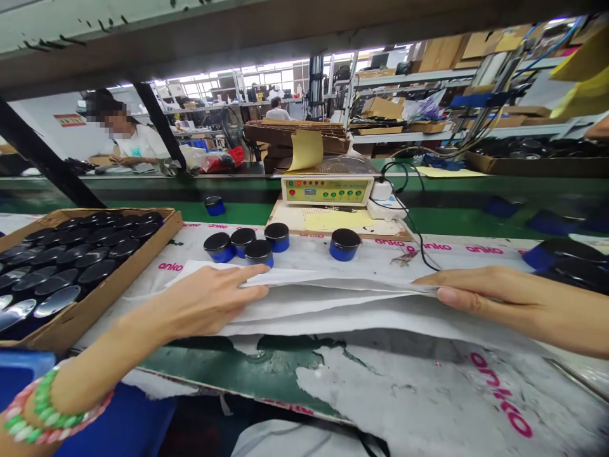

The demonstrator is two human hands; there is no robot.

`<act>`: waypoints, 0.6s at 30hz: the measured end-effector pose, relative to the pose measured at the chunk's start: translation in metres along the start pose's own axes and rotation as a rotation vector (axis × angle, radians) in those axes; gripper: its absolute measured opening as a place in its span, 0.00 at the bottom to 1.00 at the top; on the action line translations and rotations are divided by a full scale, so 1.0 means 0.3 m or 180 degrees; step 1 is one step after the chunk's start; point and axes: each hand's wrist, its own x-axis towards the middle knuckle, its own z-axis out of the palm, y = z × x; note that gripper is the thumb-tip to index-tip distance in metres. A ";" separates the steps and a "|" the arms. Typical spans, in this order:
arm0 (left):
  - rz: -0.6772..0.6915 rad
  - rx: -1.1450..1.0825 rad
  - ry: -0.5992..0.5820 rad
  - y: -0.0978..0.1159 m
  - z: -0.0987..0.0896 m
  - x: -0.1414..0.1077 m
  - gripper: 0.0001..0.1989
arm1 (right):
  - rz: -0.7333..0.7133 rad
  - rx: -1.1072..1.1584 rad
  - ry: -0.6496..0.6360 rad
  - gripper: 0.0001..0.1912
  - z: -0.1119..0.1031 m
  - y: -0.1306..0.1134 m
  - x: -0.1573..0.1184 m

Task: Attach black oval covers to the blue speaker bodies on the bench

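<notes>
A thin white sheet [342,311], lying in several loose layers, is stretched between my hands just above the worktable. My left hand [209,298] pinches its left end, index finger and thumb on the upper edge. At the right end, my right hand [504,295] grips the same edge between thumb and fingers. I cannot tell whether it is paper or foam. Right behind the sheet stand several round blue pieces with glossy black tops, the closest a blue-and-black piece [259,252] near my left fingertips. A separate blue-and-black piece [345,244] stands further right.
A cardboard tray [164,238] of black-topped pieces is at left, above a blue bin [137,419]. Behind the table, a control box [327,190] with cables sits by a green conveyor [238,212]. More pieces [564,254] stand at right. A co-worker [137,143] sits across.
</notes>
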 end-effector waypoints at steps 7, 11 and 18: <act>0.0322 0.0416 0.0125 -0.002 0.066 -0.059 0.24 | -0.0055 -0.0392 0.0544 0.25 0.008 0.016 -0.001; 0.0086 0.0138 -0.0162 0.064 0.071 -0.074 0.13 | -0.0121 -0.0792 0.0738 0.25 0.069 0.032 -0.018; 0.0282 0.0587 0.0049 0.136 0.119 -0.087 0.04 | -0.0350 -0.0899 0.0807 0.20 0.280 0.152 -0.058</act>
